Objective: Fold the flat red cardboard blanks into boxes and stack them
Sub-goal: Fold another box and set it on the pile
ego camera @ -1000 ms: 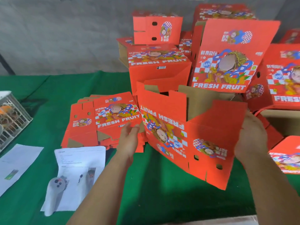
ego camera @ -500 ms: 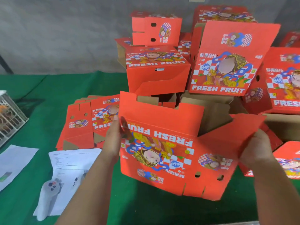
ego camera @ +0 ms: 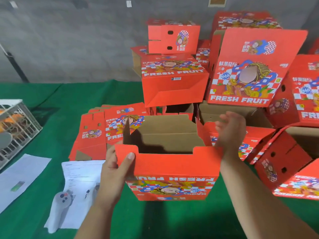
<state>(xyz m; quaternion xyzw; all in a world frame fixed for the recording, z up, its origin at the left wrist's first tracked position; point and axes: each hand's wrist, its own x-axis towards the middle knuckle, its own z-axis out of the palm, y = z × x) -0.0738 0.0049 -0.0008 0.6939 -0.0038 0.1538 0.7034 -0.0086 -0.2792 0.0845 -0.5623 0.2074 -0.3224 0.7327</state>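
Note:
A red cardboard box [ego camera: 172, 171] stands opened up in front of me, its brown inside showing and its "FRESH FRUIT" print upside down on the near face. My left hand [ego camera: 115, 168] grips its near left top flap, thumb on the red face. My right hand [ego camera: 230, 130] hovers blurred at the box's right top corner with fingers spread, holding nothing. A pile of flat red blanks [ego camera: 103, 131] lies behind the box on the left. Folded boxes [ego camera: 174, 80] are stacked at the back.
More red boxes [ego camera: 284, 161] lie tumbled on the right. A green cloth [ego camera: 69, 94] covers the table. White papers [ego camera: 76, 180] and a grey controller [ego camera: 62, 200] lie at the near left. A white wire crate [ego camera: 15, 128] stands at the left edge.
The blank has been turned and opened into an upright box shape close to me. My left hand moved onto the near flap; my right hand let go and lifted off the right side.

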